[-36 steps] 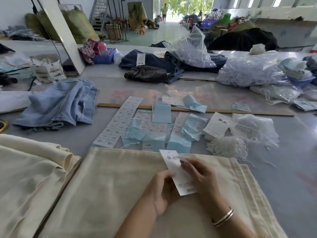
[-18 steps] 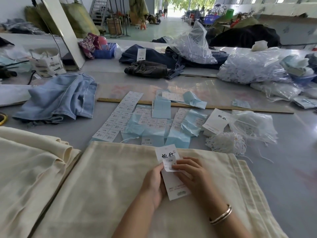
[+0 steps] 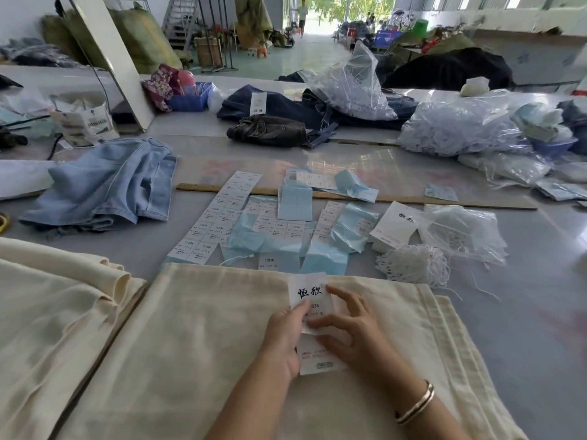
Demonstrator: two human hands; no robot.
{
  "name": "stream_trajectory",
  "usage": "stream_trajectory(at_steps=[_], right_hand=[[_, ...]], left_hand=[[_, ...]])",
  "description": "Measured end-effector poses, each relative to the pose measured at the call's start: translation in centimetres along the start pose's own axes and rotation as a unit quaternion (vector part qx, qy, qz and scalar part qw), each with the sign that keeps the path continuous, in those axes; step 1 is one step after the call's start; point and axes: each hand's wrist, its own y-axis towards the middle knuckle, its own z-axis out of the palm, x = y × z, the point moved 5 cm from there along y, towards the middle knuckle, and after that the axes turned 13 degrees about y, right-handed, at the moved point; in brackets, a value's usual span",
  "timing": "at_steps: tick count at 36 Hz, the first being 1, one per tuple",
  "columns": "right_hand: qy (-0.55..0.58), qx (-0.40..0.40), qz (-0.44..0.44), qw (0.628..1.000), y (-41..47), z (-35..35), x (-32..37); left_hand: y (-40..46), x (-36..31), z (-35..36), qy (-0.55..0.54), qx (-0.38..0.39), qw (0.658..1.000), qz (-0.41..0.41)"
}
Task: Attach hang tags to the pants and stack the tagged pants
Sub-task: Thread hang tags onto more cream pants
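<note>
Hands together over cream pants point(image 3: 203, 338), both pinching one tag point(image 3: 309, 300): left hand point(image 3: 284, 335) w/ thumb on its left edge, right hand point(image 3: 352, 331) w/ fingers on front. Pants lie flat under hands; top hem just short of stickers point(image 3: 219, 217). Left of hands, a 2nd cream stack point(image 3: 54, 306), edges nearly touching. Bare grey desk point(image 3: 524, 312) to right. String bundle point(image 3: 413, 265) ahead-right. Ruler point(image 3: 197, 187) further out.
</note>
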Motion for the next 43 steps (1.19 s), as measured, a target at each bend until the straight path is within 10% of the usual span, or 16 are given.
stream_trajectory(at_steps=[9, 16, 20, 24, 31, 43], right_hand=[[0.003, 0.119, 0.010, 0.993, -2.6, -2.6, 0.5], [-0.072, -0.158, 0.068, 0.982, 2.7, -11.0, -4.6], [-0.274, -0.094, 0.097, 0.952, 5.6, -12.1, -7.5], [-0.402, 0.019, 0.085, 0.912, 6.9, -11.1, -9.0], [-0.303, -0.082, 0.072, 0.947, 6.6, -12.1, -8.6], [-0.233, -0.113, 0.057, 0.964, 5.7, -12.4, -8.1]], left_hand=[[0.6, -0.6, -0.3, 0.151, -0.055, 0.983, 0.093], [-0.6, -2.3, 1.7, 0.579, -0.182, 0.684, 0.404], [-0.7, -2.0, 1.8, 0.614, -0.240, 0.599, 0.453], [0.0, -1.8, 1.4, 0.610, -0.263, 0.604, 0.440], [1.5, -3.7, 1.5, 0.506, -0.206, 0.763, 0.345], [5.0, -7.8, 12.1, 0.563, -0.033, 0.728, 0.390]])
